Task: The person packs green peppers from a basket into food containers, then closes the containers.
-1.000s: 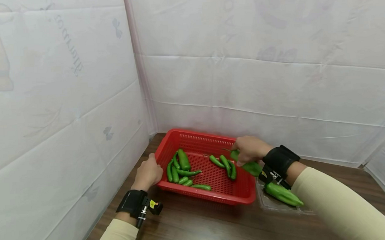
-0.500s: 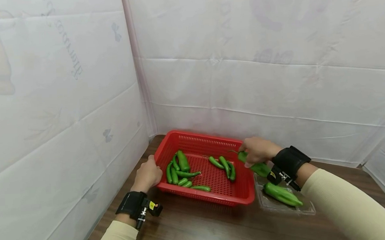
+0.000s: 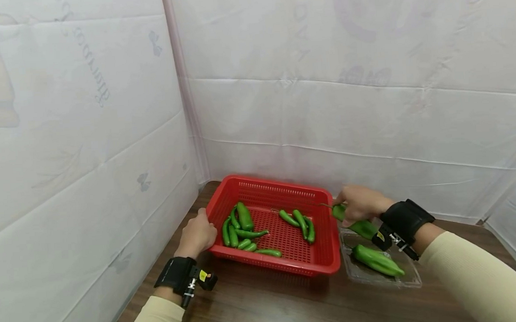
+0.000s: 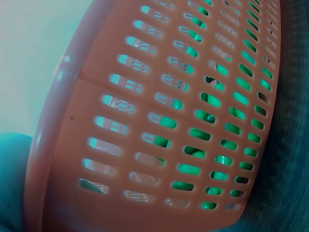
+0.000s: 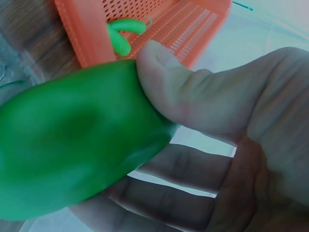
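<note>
My left hand (image 3: pixel 197 234) grips the left rim of a red plastic basket (image 3: pixel 297 267), whose slotted side wall (image 4: pixel 67 140) fills the left wrist view. My right hand (image 3: pixel 362 203) holds a large green pepper (image 3: pixel 364 229) just right of the basket, above a clear plastic tray (image 3: pixel 357 274). In the right wrist view the thumb (image 5: pixel 188 92) lies on one side of this pepper, with the fingers on the far side. Another large green pepper (image 3: pixel 378 261) lies in the tray. Several green chili peppers (image 3: pixel 234 234) sit at the basket's left end, with several more (image 3: pixel 302 222) on its right.
Basket and tray stand side by side on a dark wooden table (image 3: pixel 264 309). White printed sheets (image 3: pixel 346 114) hang as walls behind and to the left, close to the basket's back. A larger pepper (image 3: pixel 245 216) lies among the chilies on the left.
My right hand has moved right with the large pepper, from over the basket's right end to above the clear tray. The left hand stays on the basket rim.
</note>
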A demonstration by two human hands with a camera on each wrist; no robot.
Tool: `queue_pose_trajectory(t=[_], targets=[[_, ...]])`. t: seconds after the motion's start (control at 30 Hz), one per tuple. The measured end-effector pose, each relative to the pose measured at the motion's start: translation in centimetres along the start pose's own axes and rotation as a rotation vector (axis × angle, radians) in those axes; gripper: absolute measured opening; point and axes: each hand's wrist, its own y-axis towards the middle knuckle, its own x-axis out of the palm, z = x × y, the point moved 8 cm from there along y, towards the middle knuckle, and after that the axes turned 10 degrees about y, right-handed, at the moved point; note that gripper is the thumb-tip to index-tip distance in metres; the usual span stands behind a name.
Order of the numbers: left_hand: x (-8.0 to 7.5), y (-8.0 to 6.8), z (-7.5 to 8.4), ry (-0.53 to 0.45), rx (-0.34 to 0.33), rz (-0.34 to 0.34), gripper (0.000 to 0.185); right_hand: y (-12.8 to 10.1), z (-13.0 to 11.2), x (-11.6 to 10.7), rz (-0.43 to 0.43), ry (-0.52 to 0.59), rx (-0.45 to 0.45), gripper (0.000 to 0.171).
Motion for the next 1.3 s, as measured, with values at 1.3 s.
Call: queue_pose_trajectory(t=[1.3], targets=[[0.0,0.0,0.0,0.004,-0.008,-0.022,0.051,-3.3,6.1,-0.2,0.036,0.03,0.07,0.055]])
